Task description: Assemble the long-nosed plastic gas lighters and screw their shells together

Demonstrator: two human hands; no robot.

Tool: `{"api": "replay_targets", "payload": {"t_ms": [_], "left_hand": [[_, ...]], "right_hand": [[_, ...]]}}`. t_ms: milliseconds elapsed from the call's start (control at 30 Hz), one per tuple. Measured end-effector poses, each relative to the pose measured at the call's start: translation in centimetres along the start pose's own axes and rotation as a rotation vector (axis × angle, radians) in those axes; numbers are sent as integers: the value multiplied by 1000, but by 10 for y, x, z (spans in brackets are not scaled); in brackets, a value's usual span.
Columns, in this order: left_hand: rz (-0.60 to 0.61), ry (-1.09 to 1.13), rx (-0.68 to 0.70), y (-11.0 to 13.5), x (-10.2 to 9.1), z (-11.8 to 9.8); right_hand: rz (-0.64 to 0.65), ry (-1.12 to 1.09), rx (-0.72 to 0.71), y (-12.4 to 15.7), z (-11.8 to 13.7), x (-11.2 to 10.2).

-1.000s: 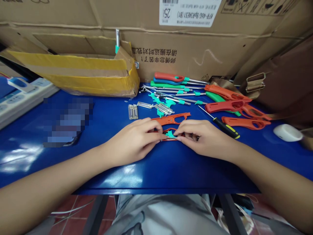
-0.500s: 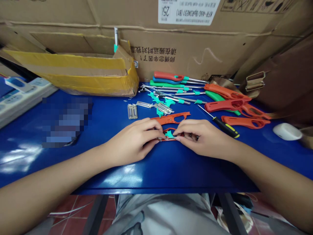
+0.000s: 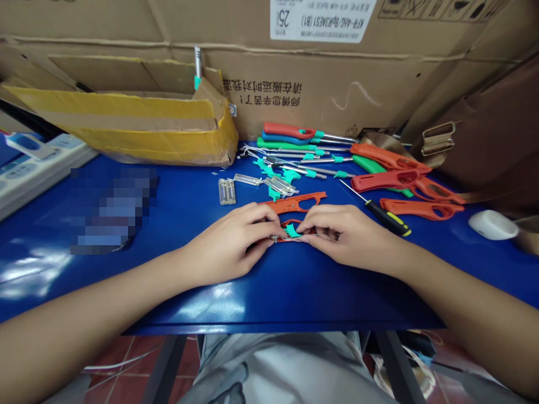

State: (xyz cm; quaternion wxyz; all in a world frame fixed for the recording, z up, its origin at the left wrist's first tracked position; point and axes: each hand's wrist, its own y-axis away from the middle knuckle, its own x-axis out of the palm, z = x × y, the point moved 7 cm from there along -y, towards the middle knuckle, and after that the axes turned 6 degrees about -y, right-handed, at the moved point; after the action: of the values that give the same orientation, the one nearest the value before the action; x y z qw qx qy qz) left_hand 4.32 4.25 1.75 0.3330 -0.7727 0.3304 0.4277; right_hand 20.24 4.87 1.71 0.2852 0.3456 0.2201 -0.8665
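Note:
My left hand (image 3: pixel 242 241) is closed in a pinch at the left part of an orange lighter casing half (image 3: pixel 289 240), close over the table. Inside that half sits a teal trigger (image 3: pixel 291 230), and a thin white wire (image 3: pixel 292 239) runs below it. From the other side, my right hand (image 3: pixel 351 233) pinches the wire beside the trigger, its other fingers curled over the casing's right end. Fingers cover both ends of the casing. Just behind lies a second orange casing half (image 3: pixel 298 203), partly hidden by my left hand.
Behind are clear fuel tanks (image 3: pixel 248 179), teal parts and metal lighter tubes (image 3: pixel 324 168). To the right lie several orange casings (image 3: pixel 423 209), a screwdriver (image 3: pixel 389 219) and a white object (image 3: pixel 492 225). A taped carton (image 3: pixel 168 129) and power strip (image 3: pixel 42 163) stand left.
The teal trigger has tilted slightly between my fingers, and more of the white wire shows at my right thumb. Both hands stay nearly in place.

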Motion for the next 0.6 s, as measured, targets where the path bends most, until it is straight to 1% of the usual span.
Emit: {"api": "replay_targets", "payload": {"t_ms": [167,400,600], "left_hand": [[-10,-10,13,0,0,-1],[16,-175,67,2,-1,-3],[29,-221,71,2,-1,-4]], "right_hand": [[17,-3,5,-1,2,0],[12,18,-7,0,2,-1],[29,30,-6,0,3,-3]]}}
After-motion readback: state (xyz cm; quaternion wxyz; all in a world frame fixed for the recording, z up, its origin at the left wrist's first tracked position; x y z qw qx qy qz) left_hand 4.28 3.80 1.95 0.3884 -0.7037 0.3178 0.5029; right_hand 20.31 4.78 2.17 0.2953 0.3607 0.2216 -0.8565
